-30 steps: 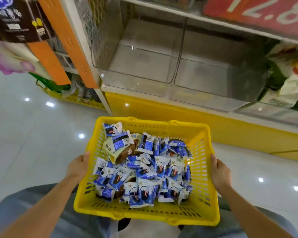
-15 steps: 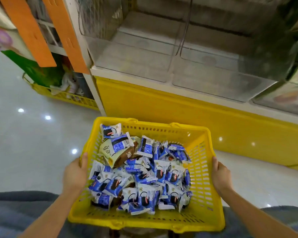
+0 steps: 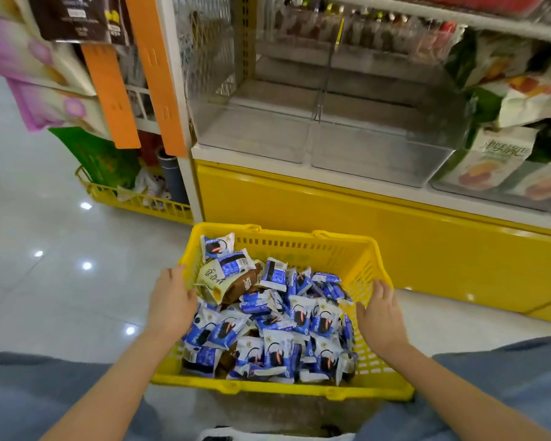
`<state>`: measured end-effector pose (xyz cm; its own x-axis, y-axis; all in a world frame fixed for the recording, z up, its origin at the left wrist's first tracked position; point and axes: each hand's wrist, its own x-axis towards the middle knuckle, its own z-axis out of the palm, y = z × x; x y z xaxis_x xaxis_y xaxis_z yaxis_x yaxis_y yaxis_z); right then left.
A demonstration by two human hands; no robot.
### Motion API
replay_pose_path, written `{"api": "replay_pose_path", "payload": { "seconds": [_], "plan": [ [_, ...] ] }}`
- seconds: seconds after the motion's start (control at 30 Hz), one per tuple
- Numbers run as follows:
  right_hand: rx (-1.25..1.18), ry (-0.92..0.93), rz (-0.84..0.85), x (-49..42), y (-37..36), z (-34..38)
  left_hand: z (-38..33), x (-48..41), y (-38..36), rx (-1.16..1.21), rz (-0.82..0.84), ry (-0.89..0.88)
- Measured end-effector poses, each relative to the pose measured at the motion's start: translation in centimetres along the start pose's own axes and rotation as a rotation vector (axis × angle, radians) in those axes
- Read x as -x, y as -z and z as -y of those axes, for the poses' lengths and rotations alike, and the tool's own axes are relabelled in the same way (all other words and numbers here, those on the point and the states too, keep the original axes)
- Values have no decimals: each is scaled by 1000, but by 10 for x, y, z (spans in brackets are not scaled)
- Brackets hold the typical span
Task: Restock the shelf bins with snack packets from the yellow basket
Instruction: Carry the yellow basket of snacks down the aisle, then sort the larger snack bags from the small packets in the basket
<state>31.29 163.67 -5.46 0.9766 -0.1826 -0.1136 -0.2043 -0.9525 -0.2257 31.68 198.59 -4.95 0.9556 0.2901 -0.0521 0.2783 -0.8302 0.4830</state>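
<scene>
Standing with its open top upward, the yellow basket (image 3: 299,246) is seen between grey trouser legs (image 3: 29,396). Its far wall is squared to the yellow shelf base (image 3: 331,211) below two clear bins (image 3: 255,138). Which of its sides is longer cannot be told. Snack packets (image 3: 299,316) are heaped inside, pointing every way. The left hand (image 3: 172,300) is loosely spread at the left rim. The right hand (image 3: 380,319) is held flat over the right wall. Nothing is gripped.

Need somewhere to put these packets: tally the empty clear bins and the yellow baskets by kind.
Empty clear shelf bins: 2, the left bin and the right bin
Yellow plastic basket holding the packets: 1
Yellow wire basket on the floor: 1
Total: 4
</scene>
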Motion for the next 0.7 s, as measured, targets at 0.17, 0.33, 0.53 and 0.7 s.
{"api": "replay_pose_path", "payload": {
  "seconds": [0.17,0.33,0.53,0.7],
  "plan": [
    [-241,310,395,27,-18,46,-32,36,-29,253,610,-137],
    [-423,180,608,33,-49,68,-40,60,-64,199,1048,-236],
    [-271,150,556,35,-70,73,-33,54,-81,91,957,-307],
    [-394,93,477,16,-58,65,-27,51,-80,275,782,-213]
  ]
}}
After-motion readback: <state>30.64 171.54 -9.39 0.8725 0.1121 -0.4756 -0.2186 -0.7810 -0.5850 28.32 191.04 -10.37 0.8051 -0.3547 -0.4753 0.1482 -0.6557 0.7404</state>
